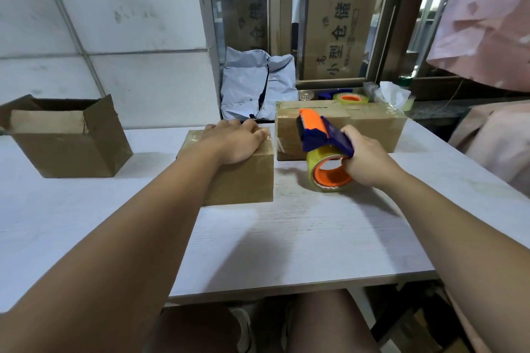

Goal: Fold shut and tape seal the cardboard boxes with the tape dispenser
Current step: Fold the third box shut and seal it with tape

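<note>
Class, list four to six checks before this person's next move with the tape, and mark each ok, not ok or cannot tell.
1. Flaps of small box folded shut: ok.
2. Box steadied by left hand, flat on top: ok.
3. Grip of right hand on tape dispenser: ok.
4. Tape end free for sticking: cannot tell.
5. Flaps of open box at left folded: not ok.

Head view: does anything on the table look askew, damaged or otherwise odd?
The open box at the left stands unsealed, flaps up, one inner flap folded inward. A crinkled wisp of clear tape seems to hang loose at the left front corner of the long box. Otherwise nothing stands out.
</note>
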Tool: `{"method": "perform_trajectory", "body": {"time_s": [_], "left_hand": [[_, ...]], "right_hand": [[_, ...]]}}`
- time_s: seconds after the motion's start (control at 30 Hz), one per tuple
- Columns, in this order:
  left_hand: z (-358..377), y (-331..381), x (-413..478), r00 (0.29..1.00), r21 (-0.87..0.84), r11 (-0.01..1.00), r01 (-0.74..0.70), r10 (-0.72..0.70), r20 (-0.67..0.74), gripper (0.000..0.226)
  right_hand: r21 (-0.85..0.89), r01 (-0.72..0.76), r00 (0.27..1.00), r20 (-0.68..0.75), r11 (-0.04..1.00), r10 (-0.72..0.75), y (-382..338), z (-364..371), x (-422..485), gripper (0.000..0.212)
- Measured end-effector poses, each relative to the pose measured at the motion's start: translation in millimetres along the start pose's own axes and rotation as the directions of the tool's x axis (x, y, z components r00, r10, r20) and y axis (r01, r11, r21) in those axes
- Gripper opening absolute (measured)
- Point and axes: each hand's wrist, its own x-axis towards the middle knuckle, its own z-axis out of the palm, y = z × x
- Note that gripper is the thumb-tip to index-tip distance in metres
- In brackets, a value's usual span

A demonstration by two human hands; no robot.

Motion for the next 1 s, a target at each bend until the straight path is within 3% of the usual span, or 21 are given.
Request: {"method": "perform_trajectory", "body": {"time_s": [0.3,0.47,0.53,0.6,0.7,0.8,0.9,1.0], "left_hand": [[-1.4,-0.8,-2.1,1.000,0.002,1.000,-0.005,0.005,0.000,0.068],[-1.9,0.7,-5.7,1.000,-0.026,1.000,-0.010,0.010,-0.002,0.085],[-2.7,1.4,-8.1,0.996,-0.051,0.995,-0.084,0.083,-0.017,0.083],[-2.6,2.2,-11.5,0.967,-0.035,0.968,-0.250,0.248,-0.067,0.084],[-1.9,4.6,-18.8,0.898,0.170,0.892,-0.418,0.434,-0.072,0.093],[13.1,18.4,-26.7,0.891,0.300,0.889,-0.347,0.412,-0.189,0.082],[34.2,38.6,-31.4,0.878,0.311,0.926,-0.212,0.320,-0.356,0.066],[40.7,45.5,-30.8,0.867,0.245,0.953,-0.179,0.271,-0.418,0.062]], "right_hand": [[-0.377,0.036,0.997,0.079,0.926,-0.007,-8.8,-10.6,3.9,0.048],[-0.614,0.115,0.982,0.191,0.781,0.005,-34.0,-25.1,14.6,0.078],[-0.674,0.152,0.977,0.211,0.723,-0.008,-43.8,-27.3,18.6,0.084],[-0.717,0.191,0.972,0.232,0.671,-0.030,-49.6,-28.2,22.7,0.085],[-0.757,0.214,0.966,0.258,0.617,-0.018,-59.0,-28.9,27.4,0.082],[-0.804,0.226,0.966,0.257,0.550,-0.023,-72.3,-31.1,28.5,0.077],[-0.825,0.275,0.959,0.269,0.493,-0.085,-82.7,-35.5,26.6,0.064],[-0.800,0.366,0.930,0.327,0.475,-0.166,-85.8,-40.9,27.0,0.062]]}}
